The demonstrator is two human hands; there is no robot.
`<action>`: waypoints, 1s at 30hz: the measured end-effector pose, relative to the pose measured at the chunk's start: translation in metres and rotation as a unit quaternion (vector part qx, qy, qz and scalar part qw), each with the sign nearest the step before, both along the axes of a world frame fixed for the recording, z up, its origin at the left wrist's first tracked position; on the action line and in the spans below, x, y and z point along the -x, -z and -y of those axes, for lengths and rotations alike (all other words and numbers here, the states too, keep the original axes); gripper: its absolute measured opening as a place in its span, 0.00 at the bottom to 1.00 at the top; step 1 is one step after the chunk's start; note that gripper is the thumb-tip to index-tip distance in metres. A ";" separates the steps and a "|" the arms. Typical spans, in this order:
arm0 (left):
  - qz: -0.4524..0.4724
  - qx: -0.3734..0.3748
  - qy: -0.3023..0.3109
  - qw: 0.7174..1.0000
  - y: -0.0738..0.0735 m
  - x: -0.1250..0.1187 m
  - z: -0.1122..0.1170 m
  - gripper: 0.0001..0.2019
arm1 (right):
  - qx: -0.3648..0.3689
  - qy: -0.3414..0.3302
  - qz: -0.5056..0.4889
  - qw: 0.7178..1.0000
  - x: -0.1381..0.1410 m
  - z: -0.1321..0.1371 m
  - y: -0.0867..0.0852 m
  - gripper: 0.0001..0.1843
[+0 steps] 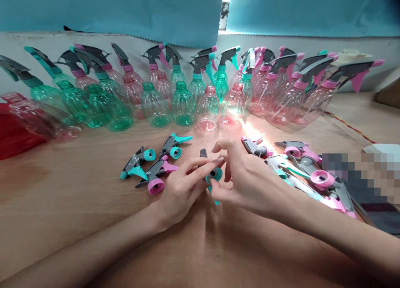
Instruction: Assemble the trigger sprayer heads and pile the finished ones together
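Note:
Both hands meet at the middle of the table around a grey and teal trigger sprayer head (215, 174). My left hand (186, 181) grips it from the left, its fingers partly covering the body. My right hand (239, 175) has thumb and fingers curled at the teal collar; whether anything small is pinched there is hidden. Left of my hands lie loose sprayer heads: a pink-collared one (156, 185), a teal one (136, 165) and another teal one (175, 148). On the right rests a pile of pink and teal sprayer heads (321, 177), partly behind my right forearm.
Along the wall stand clear green bottles (183, 106) and pink bottles (208, 111), several capped with sprayers. A red container (18, 131) sits at far left. A dark flat device (375, 213) and a white object (383, 154) lie at right. Teal cloth (125, 13) hangs behind.

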State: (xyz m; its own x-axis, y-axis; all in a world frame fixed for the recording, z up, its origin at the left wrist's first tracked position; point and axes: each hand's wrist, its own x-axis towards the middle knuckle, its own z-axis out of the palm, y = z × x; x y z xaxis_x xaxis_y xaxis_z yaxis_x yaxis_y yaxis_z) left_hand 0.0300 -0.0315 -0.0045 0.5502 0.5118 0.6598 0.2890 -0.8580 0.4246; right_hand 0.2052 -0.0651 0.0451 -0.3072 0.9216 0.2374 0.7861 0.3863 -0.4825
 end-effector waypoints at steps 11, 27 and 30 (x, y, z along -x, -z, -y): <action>0.011 -0.014 -0.018 1.000 0.000 -0.003 0.002 0.21 | 0.010 -0.040 0.023 0.999 0.001 0.003 -0.002 0.26; -0.001 -0.004 -0.034 0.999 0.005 -0.001 0.002 0.20 | -0.191 -0.048 0.095 0.976 0.007 0.003 0.004 0.18; -0.006 0.009 -0.035 0.999 0.005 -0.002 0.005 0.17 | -0.148 -0.062 0.100 0.982 0.009 0.005 0.001 0.21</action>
